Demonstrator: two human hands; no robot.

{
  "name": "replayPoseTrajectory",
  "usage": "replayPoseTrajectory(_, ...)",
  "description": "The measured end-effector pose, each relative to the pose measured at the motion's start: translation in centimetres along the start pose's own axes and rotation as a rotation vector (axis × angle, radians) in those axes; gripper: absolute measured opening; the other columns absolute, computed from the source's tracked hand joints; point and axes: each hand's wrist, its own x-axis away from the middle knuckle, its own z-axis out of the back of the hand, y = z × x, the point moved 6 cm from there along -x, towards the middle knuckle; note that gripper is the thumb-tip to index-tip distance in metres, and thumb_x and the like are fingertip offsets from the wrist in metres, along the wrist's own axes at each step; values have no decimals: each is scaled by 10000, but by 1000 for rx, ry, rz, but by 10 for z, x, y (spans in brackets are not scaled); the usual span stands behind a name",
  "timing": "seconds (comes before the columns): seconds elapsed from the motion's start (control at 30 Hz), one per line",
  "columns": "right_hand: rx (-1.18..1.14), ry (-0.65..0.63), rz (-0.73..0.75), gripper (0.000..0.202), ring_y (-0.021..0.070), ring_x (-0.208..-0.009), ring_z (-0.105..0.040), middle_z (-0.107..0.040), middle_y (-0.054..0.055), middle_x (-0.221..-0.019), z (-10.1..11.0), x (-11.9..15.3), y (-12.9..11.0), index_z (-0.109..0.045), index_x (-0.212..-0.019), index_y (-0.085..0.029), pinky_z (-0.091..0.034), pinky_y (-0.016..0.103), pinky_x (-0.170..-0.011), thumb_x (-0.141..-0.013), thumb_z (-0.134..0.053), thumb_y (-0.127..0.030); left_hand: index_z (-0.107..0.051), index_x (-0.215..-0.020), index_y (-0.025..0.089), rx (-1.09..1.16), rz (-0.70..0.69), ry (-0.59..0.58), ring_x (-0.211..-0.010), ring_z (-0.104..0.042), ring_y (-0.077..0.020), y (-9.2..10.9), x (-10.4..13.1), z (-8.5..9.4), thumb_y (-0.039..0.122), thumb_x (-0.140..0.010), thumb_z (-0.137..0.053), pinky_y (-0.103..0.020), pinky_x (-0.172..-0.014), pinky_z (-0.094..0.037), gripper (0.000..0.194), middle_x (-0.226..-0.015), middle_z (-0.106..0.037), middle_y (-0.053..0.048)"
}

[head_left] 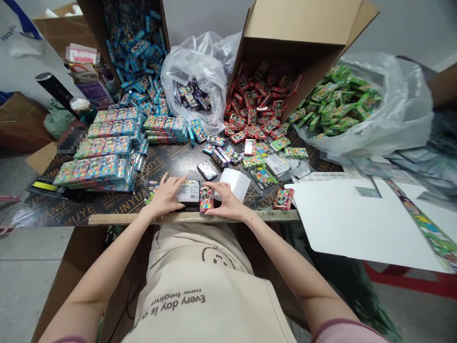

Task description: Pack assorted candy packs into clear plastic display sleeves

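Note:
Near the front edge of the dark table, my left hand [167, 193] lies with its fingers spread over a flat pack that shows a white barcode label [188, 191]. A small red box [206, 199] stands just right of that label, touching or almost touching it. My right hand [226, 200] has thumb and index finger around the red box's right side. Behind my right hand is a curled white paper [235, 183]. A small box with a white face [207, 170] lies a little farther back. Another red box [283, 198] sits to the right.
Stacked packs [94, 166] stand at the left. Behind are a carton [316, 21] spilling red boxes, a heap of blue boxes [139, 52], a clear bag [200, 62] of purple boxes and a bag [403, 114] of green boxes. White sheets [342, 219] lie right.

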Motion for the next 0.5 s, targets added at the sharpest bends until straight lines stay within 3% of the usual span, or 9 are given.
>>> replayPoseTrajectory(0.17,-98,63,7,845,296,-1158,-547,-576,130,-1322,16,-5,-7,-431,-1374,-220,-338,473,-1009,-660,-805,-475,-239,-1498,209,151,-76,-19,-1243,-501,-309,-4,5,6,372,-628,-778,-518,-1160,-215,1036,-1347,-535,-119)
replayPoseTrajectory(0.37,-89,219,9,735,285,-1162,-547,-606,105,-1277,15,2,-12,-485,-1319,-236,-339,474,-1032,-687,-782,-467,-312,-1467,189,261,-18,110,-1217,-521,-320,0,4,10,357,-607,-801,-516,-1123,-296,1004,-1286,-573,-132)
replayPoseTrajectory(0.5,-153,198,-6,762,268,-1182,-556,-603,105,-1280,11,7,-11,-488,-1319,-228,-370,438,-1034,-686,-764,-551,-310,-1473,222,414,-13,22,-1211,-532,-303,7,5,2,349,-600,-809,-462,-1069,-385,1013,-1306,-564,-115)
